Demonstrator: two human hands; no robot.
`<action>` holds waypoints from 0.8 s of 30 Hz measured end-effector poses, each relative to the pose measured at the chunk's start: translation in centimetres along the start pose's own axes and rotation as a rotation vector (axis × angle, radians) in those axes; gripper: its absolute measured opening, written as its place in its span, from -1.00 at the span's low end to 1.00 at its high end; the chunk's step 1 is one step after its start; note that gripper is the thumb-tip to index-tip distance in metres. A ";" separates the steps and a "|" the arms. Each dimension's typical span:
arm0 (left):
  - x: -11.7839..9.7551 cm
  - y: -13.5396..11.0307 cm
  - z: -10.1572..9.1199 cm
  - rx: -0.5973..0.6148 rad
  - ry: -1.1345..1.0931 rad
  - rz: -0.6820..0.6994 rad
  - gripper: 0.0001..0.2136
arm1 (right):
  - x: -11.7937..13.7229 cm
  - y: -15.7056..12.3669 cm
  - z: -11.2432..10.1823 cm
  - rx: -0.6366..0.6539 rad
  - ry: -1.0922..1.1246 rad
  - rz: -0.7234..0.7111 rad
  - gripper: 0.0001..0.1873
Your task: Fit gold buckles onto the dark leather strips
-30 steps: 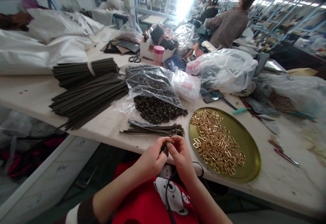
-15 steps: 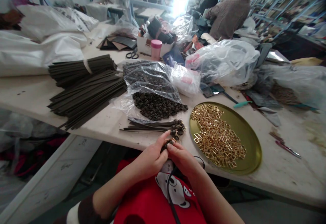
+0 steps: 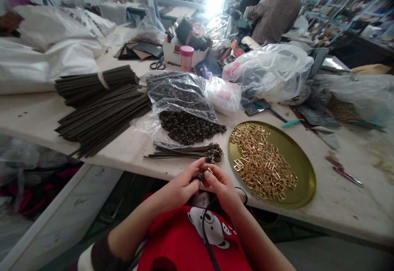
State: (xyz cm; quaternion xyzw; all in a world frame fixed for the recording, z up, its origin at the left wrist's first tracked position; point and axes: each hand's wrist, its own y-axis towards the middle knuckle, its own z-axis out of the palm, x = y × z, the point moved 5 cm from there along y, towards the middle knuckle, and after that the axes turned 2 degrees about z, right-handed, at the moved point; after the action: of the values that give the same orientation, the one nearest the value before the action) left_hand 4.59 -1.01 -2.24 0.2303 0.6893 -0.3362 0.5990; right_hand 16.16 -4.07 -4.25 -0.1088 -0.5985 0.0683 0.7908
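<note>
My left hand (image 3: 184,184) and my right hand (image 3: 222,185) meet at the table's front edge, closed around the end of one dark strap (image 3: 206,230). Its long tail hangs down over a red apron (image 3: 172,238). A small gold buckle (image 3: 209,170) shows at my right fingertips, and a dark loop (image 3: 201,176) sits between the two hands. My fingers hide most of that strap end. Just beyond them lies a small bunch of straps with buckles (image 3: 184,152). Gold buckles (image 3: 264,160) fill much of a round tray (image 3: 304,172) to the right.
Behind the strap bunch, dark loops (image 3: 187,127) spill from a clear plastic bag (image 3: 178,86). Bundled dark strips (image 3: 101,111) lie left. A pink-lidded jar (image 3: 186,59), scissors (image 3: 157,64), plastic bags (image 3: 267,72) and a pink-handled tool (image 3: 347,176) are around. Another person (image 3: 275,14) stands behind.
My fingers have shifted slightly around the strap end, and the dark loop shows more clearly between them. The view has moved a little.
</note>
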 end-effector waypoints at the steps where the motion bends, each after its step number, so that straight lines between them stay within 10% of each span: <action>1: 0.2 0.1 -0.1 -0.025 -0.007 -0.011 -0.42 | 0.5 -0.1 0.0 -0.016 -0.066 -0.051 -0.74; 12: 0.7 0.3 -0.2 -0.121 0.020 0.048 -0.47 | 1.0 -0.3 0.2 -0.073 -0.387 -0.324 -0.73; 24: 0.0 0.2 0.2 -0.030 0.019 0.007 -0.39 | -1.0 0.2 -0.8 -0.040 0.028 0.065 -0.74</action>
State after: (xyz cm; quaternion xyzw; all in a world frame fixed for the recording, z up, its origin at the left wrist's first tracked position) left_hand 4.87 -1.03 -2.26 0.2269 0.6990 -0.3215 0.5971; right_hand 16.60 -4.19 -5.47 -0.1451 -0.5846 0.0804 0.7942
